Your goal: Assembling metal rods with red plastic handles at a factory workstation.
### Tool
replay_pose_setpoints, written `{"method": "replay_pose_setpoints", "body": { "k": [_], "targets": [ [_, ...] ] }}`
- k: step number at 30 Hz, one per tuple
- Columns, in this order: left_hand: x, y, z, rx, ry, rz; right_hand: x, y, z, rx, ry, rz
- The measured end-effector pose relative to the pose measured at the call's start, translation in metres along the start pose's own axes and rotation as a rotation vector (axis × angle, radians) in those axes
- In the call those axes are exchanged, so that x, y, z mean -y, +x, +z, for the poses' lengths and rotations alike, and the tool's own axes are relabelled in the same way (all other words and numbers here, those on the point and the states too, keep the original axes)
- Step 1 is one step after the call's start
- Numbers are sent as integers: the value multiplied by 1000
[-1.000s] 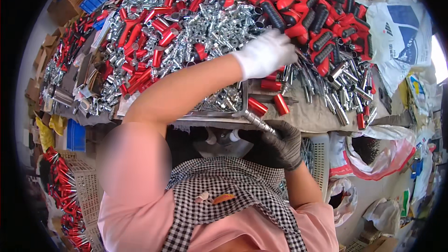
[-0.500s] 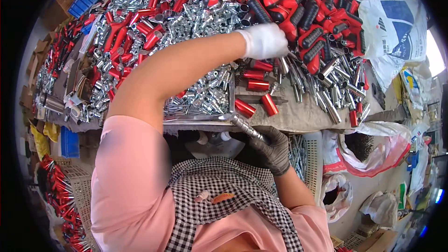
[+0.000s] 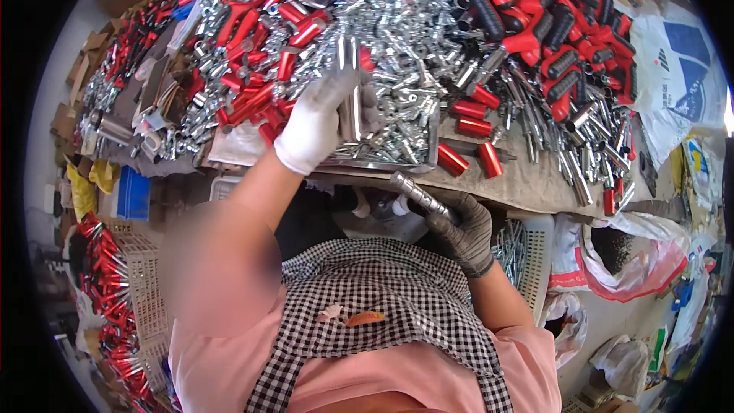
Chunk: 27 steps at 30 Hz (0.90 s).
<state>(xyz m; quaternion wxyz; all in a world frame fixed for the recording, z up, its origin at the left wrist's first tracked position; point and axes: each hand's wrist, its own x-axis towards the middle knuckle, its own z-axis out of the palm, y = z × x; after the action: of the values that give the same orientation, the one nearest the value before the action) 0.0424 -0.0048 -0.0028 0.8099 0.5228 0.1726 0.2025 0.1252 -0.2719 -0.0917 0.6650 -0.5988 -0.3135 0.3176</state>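
Your white-gloved left hand has its grip closed around a shiny metal tube, held over the metal tray. Your grey-gloved right hand wraps a ridged metal rod on the tray's near side. Short red tubes lie on the surface right of the tray.

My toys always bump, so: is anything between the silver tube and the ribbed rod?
Between the silver tube in the left hand and the ribbed rod in the right hand, the tray rim and metal parts show, seemingly lower. Probably nothing blocks.
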Motion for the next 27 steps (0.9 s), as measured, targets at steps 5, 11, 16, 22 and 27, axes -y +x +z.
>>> {"method": "replay_pose_setpoints", "body": {
  "k": [5, 11, 16, 22, 27],
  "targets": [
    [13, -43, -29, -2, -117, 158, 7, 1, 18, 49, -78, -8],
    [22, -79, -43, 71, -424, 270, 2, -3, 31, 31, -17, 14],
    [36, -90, -53, 130, -383, 184, 8, 3, 40, 71, -26, -14],
    [4, -86, -68, 326, 736, 74, 35, 5, 36, 110, -398, -216],
    [-1, -102, -42, 485, 1205, 405, 30, 5, 39, 189, -550, -171]
  ]
}}
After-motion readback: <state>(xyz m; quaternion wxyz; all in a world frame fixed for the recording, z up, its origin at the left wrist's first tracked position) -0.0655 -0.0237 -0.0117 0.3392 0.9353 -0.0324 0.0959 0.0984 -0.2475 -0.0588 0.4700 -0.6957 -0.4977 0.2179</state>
